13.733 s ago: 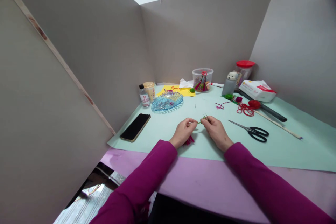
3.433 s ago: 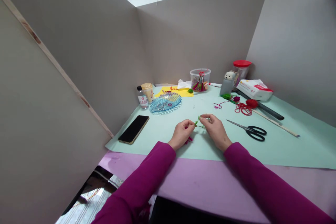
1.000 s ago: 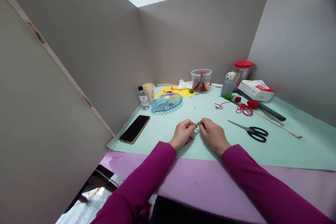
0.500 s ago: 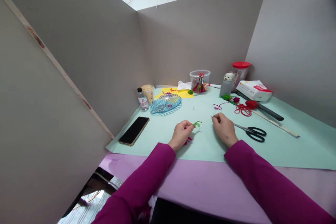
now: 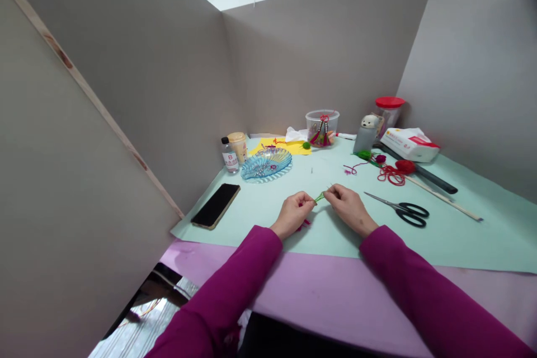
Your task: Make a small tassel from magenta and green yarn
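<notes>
Moved back in from the scissors (image 5: 413, 216), the right hand (image 5: 350, 210) now pinches the green yarn (image 5: 320, 197) together with the left hand (image 5: 292, 214).

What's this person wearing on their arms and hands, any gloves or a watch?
The left sleeve and right sleeve are long, snug and magenta, ending at the wrists, with no visible markings. The left hand and right hand are bare: no gloves, and no watch or bracelet shows.
</notes>
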Demonstrator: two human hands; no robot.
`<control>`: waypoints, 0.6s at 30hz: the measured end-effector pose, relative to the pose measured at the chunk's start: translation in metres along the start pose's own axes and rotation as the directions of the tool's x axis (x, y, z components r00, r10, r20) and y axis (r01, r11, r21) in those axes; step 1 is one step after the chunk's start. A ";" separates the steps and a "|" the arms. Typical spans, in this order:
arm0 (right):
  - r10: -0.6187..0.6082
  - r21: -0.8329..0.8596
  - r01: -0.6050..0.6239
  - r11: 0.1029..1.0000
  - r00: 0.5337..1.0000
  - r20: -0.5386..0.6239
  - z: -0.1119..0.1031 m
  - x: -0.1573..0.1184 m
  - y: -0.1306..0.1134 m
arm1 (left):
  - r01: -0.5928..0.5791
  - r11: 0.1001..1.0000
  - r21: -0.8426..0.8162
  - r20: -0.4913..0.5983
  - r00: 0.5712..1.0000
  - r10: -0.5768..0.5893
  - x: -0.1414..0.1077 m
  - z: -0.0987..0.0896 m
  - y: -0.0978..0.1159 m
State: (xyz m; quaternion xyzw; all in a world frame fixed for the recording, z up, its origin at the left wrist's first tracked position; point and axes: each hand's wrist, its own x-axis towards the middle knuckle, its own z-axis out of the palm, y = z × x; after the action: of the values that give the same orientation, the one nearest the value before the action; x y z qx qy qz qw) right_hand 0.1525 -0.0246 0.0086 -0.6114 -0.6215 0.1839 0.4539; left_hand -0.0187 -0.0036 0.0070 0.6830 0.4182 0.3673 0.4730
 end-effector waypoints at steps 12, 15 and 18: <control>0.159 0.303 -0.205 0.931 0.973 0.168 -0.003 -0.004 -0.007 | -0.034 0.999 0.014 0.013 0.999 0.034 0.001 0.000 -0.004; 0.074 0.186 -0.100 0.977 0.988 0.139 0.004 -0.006 -0.010 | -0.043 0.992 0.120 0.008 0.999 0.042 0.001 0.000 -0.006; -0.076 -0.026 0.077 0.997 0.997 0.032 0.006 -0.006 -0.007 | -0.062 0.986 0.154 -0.012 0.998 0.064 0.003 -0.001 -0.008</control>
State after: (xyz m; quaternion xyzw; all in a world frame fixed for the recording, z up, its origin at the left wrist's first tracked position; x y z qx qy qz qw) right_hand 0.1427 -0.0292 0.0084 -0.5903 -0.6539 0.1674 0.4426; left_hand -0.0200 0.0006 -0.0001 0.7272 0.4273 0.3545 0.4036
